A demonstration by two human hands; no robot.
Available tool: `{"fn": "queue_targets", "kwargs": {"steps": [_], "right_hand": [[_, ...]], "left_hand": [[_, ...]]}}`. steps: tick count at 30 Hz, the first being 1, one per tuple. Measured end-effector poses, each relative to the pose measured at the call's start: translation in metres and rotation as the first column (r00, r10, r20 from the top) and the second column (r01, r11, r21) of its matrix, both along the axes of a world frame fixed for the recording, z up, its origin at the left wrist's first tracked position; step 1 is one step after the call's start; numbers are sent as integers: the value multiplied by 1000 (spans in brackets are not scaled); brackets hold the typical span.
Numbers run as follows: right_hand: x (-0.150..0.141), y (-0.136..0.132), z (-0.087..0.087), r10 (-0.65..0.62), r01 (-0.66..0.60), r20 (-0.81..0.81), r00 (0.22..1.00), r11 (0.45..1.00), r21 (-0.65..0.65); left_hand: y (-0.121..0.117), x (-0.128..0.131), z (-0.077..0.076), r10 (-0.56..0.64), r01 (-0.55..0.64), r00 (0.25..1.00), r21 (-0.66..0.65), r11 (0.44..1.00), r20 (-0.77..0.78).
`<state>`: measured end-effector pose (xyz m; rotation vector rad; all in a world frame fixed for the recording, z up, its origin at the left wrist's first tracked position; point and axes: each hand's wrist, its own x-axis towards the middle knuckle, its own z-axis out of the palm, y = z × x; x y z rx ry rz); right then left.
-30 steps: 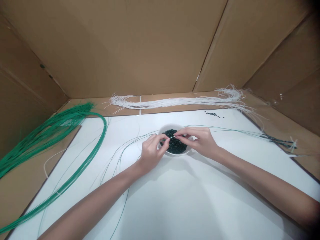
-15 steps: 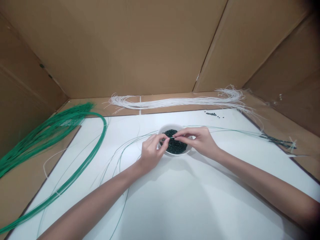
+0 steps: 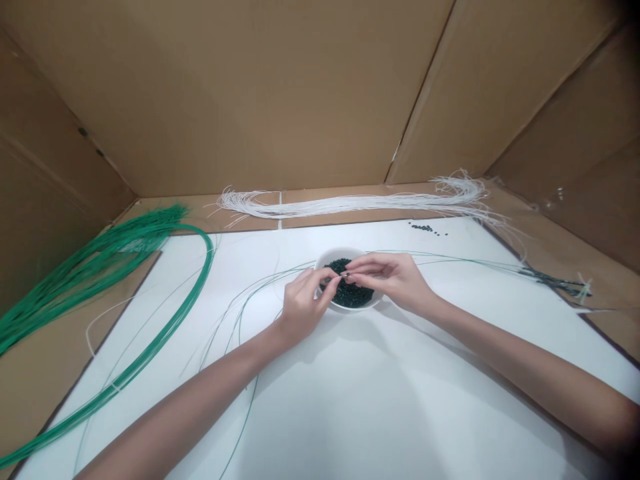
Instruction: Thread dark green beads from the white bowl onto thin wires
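Note:
Over a white bowl [image 3: 345,308] my two hands meet almost fingertip to fingertip. Dark green beads [image 3: 356,295] fill much of the bowl. My left hand [image 3: 303,298] pinches the tip of a thin strand between thumb and forefinger; most of that strand is hidden by the hand. Between the thumb and fingers of my right hand [image 3: 397,281] is a small dark bead [image 3: 347,273], right at the strand's tip. Whether the strand passes through the bead is too small to tell. Thin green strands [image 3: 265,279] trail across the table left of the bowl.
A thick bundle of green strands [image 3: 165,330] curves along the left side. White strands [image 3: 350,205] lie along the back edge. Several loose beads [image 3: 423,228] sit at the back right. Dark beaded strands [image 3: 555,281] rest at the right edge. Cardboard walls [image 3: 280,100] enclose the white table [image 3: 340,400].
My right fingertips have shifted slightly and spread a little, and a dark bead now shows between them. My left hand has stayed in nearly the same place.

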<state>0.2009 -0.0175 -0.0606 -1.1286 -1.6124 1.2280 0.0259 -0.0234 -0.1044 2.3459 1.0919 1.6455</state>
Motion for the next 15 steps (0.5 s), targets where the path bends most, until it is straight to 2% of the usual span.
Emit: {"fn": "queue_targets", "kwargs": {"steps": [7, 15], "right_hand": [[-1, -2, 1, -28, 12, 131, 991, 992, 122], [-2, -2, 0, -27, 3, 154, 988, 989, 150]], "left_hand": [[-1, 0, 2, -19, 19, 1000, 6, 1000, -19], [0, 0, 2, -23, 24, 999, 14, 1000, -33]]}}
